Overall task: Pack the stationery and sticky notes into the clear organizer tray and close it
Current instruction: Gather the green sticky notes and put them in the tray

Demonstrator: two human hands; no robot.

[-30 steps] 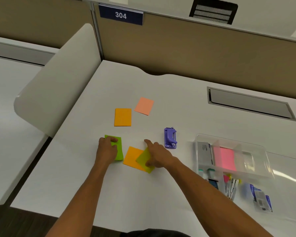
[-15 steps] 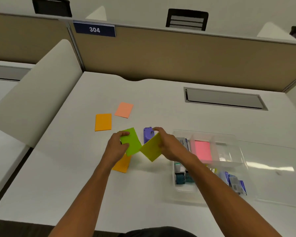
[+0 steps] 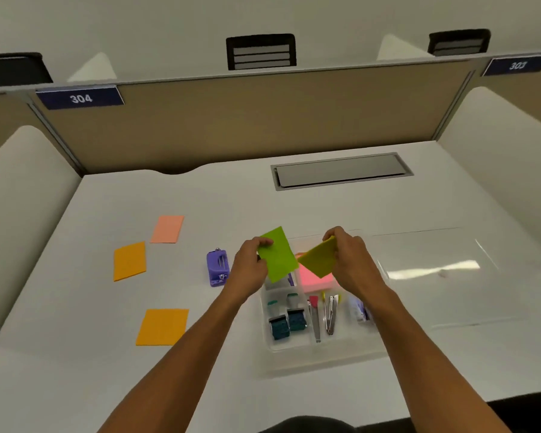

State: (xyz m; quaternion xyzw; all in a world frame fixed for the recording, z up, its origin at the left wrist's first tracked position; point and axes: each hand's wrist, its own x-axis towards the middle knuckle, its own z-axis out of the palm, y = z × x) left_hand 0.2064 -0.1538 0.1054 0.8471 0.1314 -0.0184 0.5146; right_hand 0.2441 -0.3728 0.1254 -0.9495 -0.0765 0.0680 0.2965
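This is an open-plan office, at a cubicle workstation. A tan fabric partition (image 3: 247, 120) runs along the back of a white desk (image 3: 294, 207), with curved white side dividers (image 3: 25, 189). Blue number plates reading 304 (image 3: 80, 97) and 303 (image 3: 516, 65) label the stations. A grey cable hatch (image 3: 341, 172) is set into the desktop, and black chair backs (image 3: 260, 51) show beyond the partition.

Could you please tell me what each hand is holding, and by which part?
Left hand: bright green pad, left edge. Right hand: olive-green pad, right edge.
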